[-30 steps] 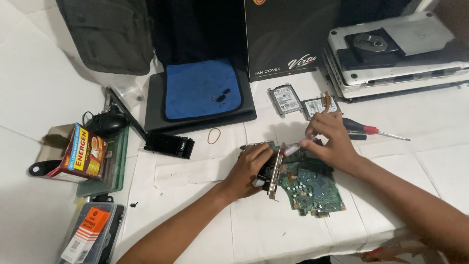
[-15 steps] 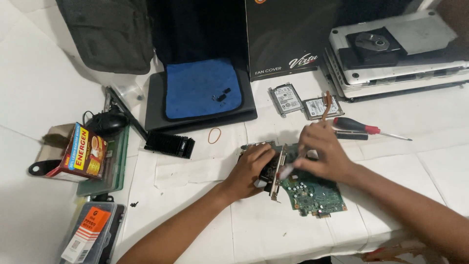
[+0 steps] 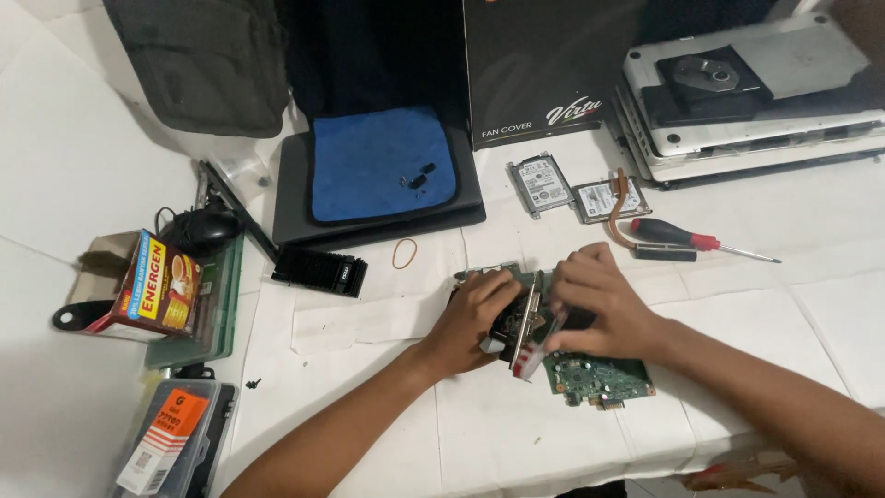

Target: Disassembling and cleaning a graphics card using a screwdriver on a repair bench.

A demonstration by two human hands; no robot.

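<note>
Your work piece, the green circuit board [image 3: 599, 378], lies on the white table covering [image 3: 756, 323] near the middle of the scene, directly beneath both hands, with its long axis running left to right and its bare near-right corner exposed. Your left hand [image 3: 470, 318] grips the board's left end, fingers curled narrow around the black cooler and metal bracket [image 3: 527, 325]. Your right hand [image 3: 599, 309] lies flat over the board's top, fingers pressed down and pointing left; it covers more of the board. Both forearms enter from the near edge and converge. A red-handled screwdriver [image 3: 687, 240] rests just beyond your right hand.
</note>
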